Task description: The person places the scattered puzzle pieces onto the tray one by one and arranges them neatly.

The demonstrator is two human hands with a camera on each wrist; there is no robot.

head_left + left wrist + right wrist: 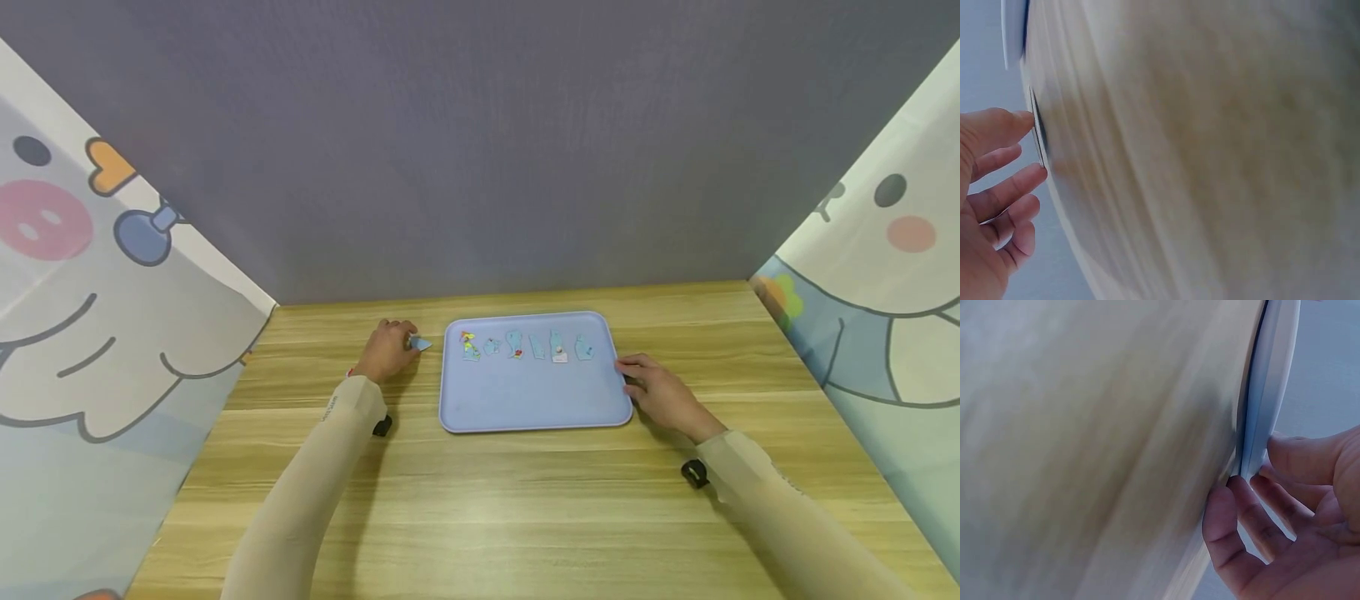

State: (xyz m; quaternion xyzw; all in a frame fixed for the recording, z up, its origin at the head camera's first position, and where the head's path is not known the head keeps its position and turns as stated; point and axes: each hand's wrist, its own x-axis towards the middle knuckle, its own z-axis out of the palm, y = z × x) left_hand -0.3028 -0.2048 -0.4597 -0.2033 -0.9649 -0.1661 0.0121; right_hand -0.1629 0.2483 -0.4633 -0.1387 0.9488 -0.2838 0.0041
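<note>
Near the left side of the table, my left hand (387,350) pinches a flat, thin blue piece (420,342) between thumb and fingers. The left wrist view shows this thin piece (1037,128) edge-on, close to the tabletop. On the right, my right hand (660,395) holds the rim of a pale blue tray (536,400), thumb against the rim and fingertips beside its lower edge. Several light blue cut-out pieces (514,342) lie in a row along the tray's far half; the leftmost piece (469,345) carries yellow and orange colouring.
The tray rests on a wood-grain table (480,500). A grey panel (480,167) rises behind the table, with cartoon-printed curtains (90,333) at both sides. Dark wrist devices (695,473) are at both sleeves.
</note>
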